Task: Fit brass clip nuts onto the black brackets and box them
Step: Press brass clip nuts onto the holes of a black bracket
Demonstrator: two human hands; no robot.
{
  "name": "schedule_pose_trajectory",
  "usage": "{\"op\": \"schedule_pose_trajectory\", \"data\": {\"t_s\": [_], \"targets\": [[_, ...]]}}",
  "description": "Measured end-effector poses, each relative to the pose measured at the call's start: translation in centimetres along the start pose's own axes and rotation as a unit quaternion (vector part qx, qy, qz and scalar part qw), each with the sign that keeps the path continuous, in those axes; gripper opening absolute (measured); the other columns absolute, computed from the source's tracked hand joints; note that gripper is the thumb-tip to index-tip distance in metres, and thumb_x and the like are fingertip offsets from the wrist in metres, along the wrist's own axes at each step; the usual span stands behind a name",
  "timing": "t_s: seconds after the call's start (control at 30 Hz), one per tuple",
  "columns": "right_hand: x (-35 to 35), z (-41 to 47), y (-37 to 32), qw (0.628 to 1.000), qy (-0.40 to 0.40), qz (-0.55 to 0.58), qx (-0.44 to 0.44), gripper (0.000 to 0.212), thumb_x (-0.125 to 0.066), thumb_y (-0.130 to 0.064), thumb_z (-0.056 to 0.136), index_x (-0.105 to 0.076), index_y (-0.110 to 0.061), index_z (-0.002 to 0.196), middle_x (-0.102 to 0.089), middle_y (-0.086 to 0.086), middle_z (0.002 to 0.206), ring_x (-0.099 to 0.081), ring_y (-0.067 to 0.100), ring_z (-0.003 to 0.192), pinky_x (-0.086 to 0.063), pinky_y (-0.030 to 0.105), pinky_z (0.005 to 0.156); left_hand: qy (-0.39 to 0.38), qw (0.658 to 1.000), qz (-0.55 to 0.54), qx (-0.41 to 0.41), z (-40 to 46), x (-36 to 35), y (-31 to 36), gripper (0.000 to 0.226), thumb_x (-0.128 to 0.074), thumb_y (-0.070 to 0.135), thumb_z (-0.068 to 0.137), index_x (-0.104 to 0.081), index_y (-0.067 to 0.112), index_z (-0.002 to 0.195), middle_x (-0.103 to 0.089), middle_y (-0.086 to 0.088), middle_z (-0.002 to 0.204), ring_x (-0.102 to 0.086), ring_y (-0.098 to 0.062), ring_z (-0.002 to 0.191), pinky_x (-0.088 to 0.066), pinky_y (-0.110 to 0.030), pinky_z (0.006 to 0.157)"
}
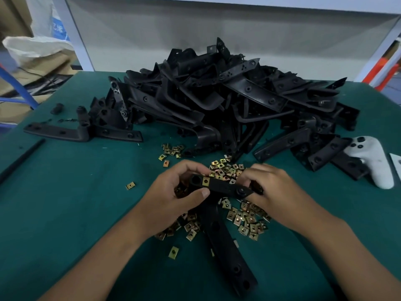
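I hold one black L-shaped bracket [219, 186] above the green table. My left hand [175, 194] grips its left end, thumb under it. A brass clip nut [205, 181] sits on that end, beside a hole. My right hand [271, 187] grips the bracket's right end; its fingertips are hidden there. The bracket's long leg [227, 246] runs down toward me. Loose brass clip nuts [247, 216] lie scattered under and around my hands. A big heap of black brackets [227, 101] fills the table behind.
A white game controller [373, 159] lies at the right, against the heap. A single bracket [82, 132] lies flat at the left, with a black rod [21, 159] near the table's left edge. Cardboard boxes and a white sack [36, 51] stand beyond the left edge.
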State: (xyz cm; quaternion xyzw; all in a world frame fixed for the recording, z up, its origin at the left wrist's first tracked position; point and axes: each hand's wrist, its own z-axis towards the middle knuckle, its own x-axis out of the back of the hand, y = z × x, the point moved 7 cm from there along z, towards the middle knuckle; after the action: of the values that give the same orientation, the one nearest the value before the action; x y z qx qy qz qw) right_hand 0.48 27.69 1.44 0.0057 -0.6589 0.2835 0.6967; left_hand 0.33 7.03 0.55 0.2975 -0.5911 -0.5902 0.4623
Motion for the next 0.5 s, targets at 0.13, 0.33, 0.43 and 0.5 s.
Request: {"op": "schedule_pose_trajectory", "data": {"t_s": [0.13, 0.33, 0.43, 0.5], "targets": [[0.4, 0.0, 0.1, 0.996, 0.030, 0.083, -0.014, 0.015, -0.062, -0.044, 0.089, -0.067, -0.032, 0.097, -0.059, -0.022, 0.092, -0.059, 0.000, 0.088, -0.044, 0.014, 0.073, 0.001, 1.000, 0.016, 0.008, 0.0, 0.0, 0.0, 0.033, -0.079, 0.050, 0.080, -0.067, 0.043, 0.109, -0.071, 0.015, 0.109, -0.069, -0.006, 0.101, -0.054, -0.019, 0.085], [1.3, 0.1, 1.2, 0.951, 0.106, 0.282, -0.063, 0.022, -0.079, -0.017, 0.085, -0.072, -0.030, 0.101, -0.075, -0.019, 0.094, -0.072, 0.000, 0.090, -0.051, 0.009, 0.082, 0.009, 1.000, 0.018, 0.005, 0.0, 0.0, 0.1, 0.026, -0.077, 0.045, 0.081, -0.068, 0.044, 0.106, -0.072, 0.016, 0.106, -0.069, -0.004, 0.097, -0.053, -0.014, 0.081], [1.2, 0.1, 1.3, 0.941, 0.122, 0.307, -0.070, 0.020, -0.077, -0.016, 0.087, -0.073, -0.031, 0.099, -0.076, -0.016, 0.095, -0.073, 0.002, 0.090, -0.052, 0.012, 0.082, 0.006, 1.000, 0.009, 0.010, -0.2, 0.0, 0.2, 0.028, -0.077, 0.049, 0.081, -0.068, 0.043, 0.107, -0.072, 0.015, 0.110, -0.069, -0.006, 0.102, -0.054, -0.018, 0.085], [1.4, 0.0, 1.4, 0.940, 0.139, 0.303, -0.067, 0.015, -0.076, -0.021, 0.089, -0.073, -0.032, 0.098, -0.076, -0.013, 0.092, -0.073, 0.005, 0.089, -0.053, 0.014, 0.083, 0.008, 1.000, 0.010, 0.006, -0.2, 0.0, 0.3, 0.027, -0.077, 0.048, 0.082, -0.068, 0.042, 0.107, -0.071, 0.015, 0.110, -0.069, -0.005, 0.102, -0.053, -0.015, 0.084]]}}
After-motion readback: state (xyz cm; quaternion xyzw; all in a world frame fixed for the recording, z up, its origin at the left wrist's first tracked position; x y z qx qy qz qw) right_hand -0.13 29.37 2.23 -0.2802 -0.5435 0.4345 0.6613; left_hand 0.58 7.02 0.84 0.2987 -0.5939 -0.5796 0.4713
